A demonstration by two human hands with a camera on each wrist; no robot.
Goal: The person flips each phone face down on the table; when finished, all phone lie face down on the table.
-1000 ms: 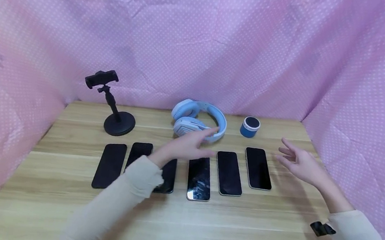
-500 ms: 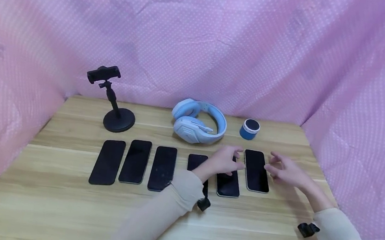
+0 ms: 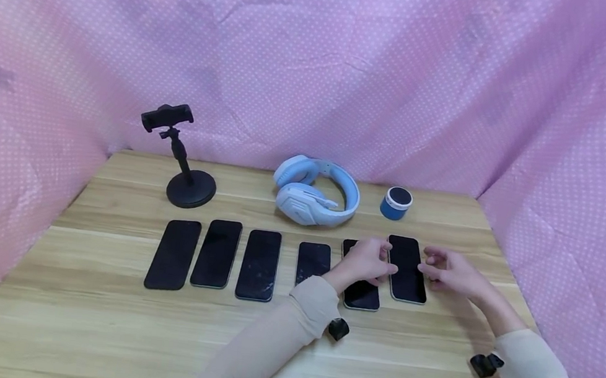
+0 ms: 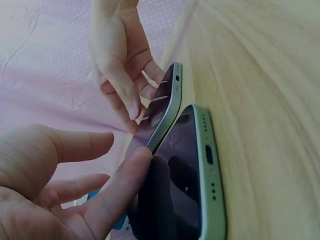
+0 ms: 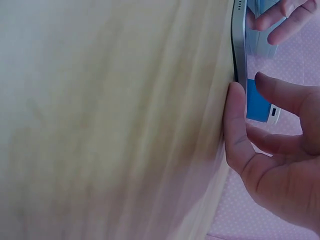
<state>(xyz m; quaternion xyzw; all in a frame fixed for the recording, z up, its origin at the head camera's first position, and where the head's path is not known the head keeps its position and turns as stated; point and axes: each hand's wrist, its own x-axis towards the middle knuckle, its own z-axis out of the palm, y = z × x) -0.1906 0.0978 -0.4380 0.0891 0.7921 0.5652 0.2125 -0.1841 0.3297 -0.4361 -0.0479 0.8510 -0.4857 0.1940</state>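
Note:
Two bare hands flank the rightmost smartphone [image 3: 406, 279], which lies flat with its dark screen up. My left hand [image 3: 365, 259] reaches over the neighbouring smartphone [image 3: 361, 297], partly covering it, and a fingertip sits at the left edge of the rightmost one. At its opposite edge is my right hand [image 3: 455, 275], fingers loosely bent. In the right wrist view, a fingertip [image 5: 235, 92] meets the phone's side close to the tabletop. The left wrist view shows both hands near the phone's [image 4: 172, 100] long sides, their fingers relaxed.
Further left, several dark phones [image 3: 257, 265] continue the row on the wooden table [image 3: 96, 327]. Behind stand a black phone stand [image 3: 190, 189], light-blue headphones [image 3: 307, 205] and a small blue speaker [image 3: 395, 204]. A pink dotted curtain [image 3: 318, 60] encloses the table.
My left hand has swept right from above the middle phones to the rightmost phone's left edge. My right hand has come left to its right edge. The phones appear to stay put.

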